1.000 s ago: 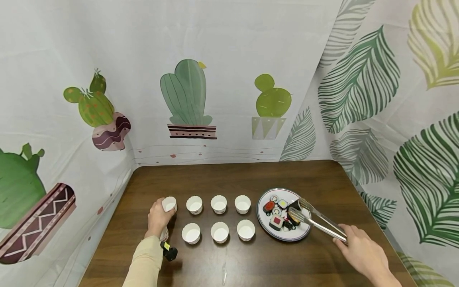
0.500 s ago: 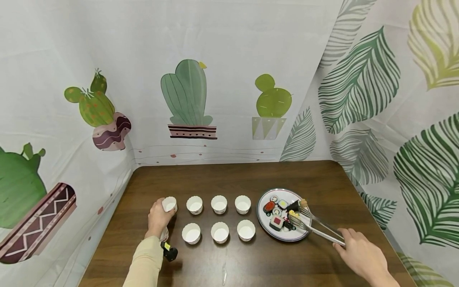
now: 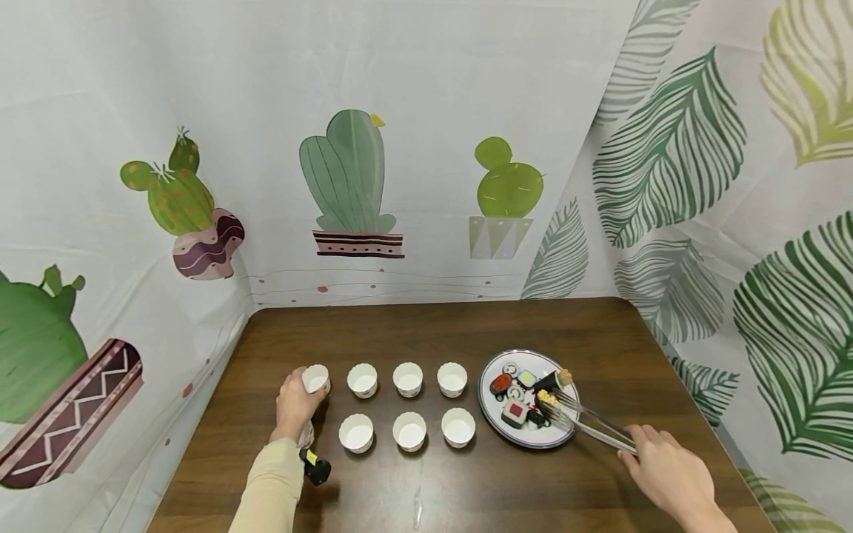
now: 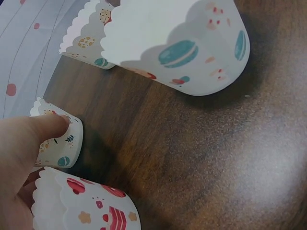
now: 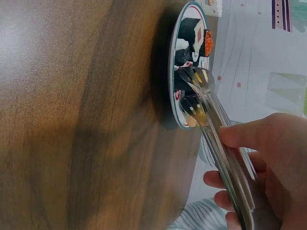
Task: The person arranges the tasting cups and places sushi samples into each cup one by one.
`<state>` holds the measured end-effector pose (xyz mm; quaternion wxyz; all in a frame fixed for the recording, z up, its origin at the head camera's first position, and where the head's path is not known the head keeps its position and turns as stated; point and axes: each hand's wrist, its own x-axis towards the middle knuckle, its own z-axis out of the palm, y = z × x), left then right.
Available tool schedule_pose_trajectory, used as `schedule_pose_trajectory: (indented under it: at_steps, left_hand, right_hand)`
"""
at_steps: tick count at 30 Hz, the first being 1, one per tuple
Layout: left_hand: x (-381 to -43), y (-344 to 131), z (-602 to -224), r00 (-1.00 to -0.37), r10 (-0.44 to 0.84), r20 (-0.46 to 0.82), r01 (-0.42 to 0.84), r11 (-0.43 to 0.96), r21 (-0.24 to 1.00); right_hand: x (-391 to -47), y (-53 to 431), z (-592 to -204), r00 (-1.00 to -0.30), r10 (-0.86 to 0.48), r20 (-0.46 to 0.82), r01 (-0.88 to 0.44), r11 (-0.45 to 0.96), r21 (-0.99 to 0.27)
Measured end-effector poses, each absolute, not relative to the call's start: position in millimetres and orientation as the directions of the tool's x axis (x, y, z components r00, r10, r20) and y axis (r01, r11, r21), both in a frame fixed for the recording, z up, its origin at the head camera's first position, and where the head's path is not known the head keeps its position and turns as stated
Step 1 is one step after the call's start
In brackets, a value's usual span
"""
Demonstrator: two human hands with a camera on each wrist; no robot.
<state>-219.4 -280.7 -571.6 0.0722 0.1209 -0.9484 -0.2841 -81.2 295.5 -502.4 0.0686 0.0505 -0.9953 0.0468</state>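
Observation:
At the left of the table, my left hand [image 3: 295, 403] pinches a white paper baking cup [image 3: 316, 378]. In the left wrist view the thumb lies on this cup's printed side [image 4: 69, 141]. Another cup [image 4: 91, 206], with red prints, stands under the same hand and is mostly hidden in the head view. My right hand [image 3: 668, 469] grips metal tongs [image 3: 600, 429]. Their tips [image 5: 194, 79] reach over the plate [image 3: 494, 424] at an egg-topped sushi piece [image 3: 548, 398]. Beside it lies a dark cone-shaped hand roll [image 3: 549, 380] with an orange-brown end.
Several more empty baking cups [image 3: 409, 431] stand in two rows between the left hand and the plate. Other sushi pieces [image 3: 514, 413] share the plate. A printed cloth [image 3: 433, 148] hangs behind the brown table [image 3: 373, 488].
The tong tips have shifted slightly down and right on the plate, uncovering more of the hand roll and egg-topped piece. My right hand has moved slightly left; the left hand stays put.

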Motion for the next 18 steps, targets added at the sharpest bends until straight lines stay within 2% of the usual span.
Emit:
schedule_pose_trajectory:
  at_steps: [18]
  left_hand:
    - [-219.9, -280.9, -572.7, -0.960, -0.268, 0.079, -0.183, 0.814, 0.551]
  right_hand:
    - [-86.6, 290.2, -503.6, -0.977, -0.124, 0.171, -0.139, 0.988, -0.074]
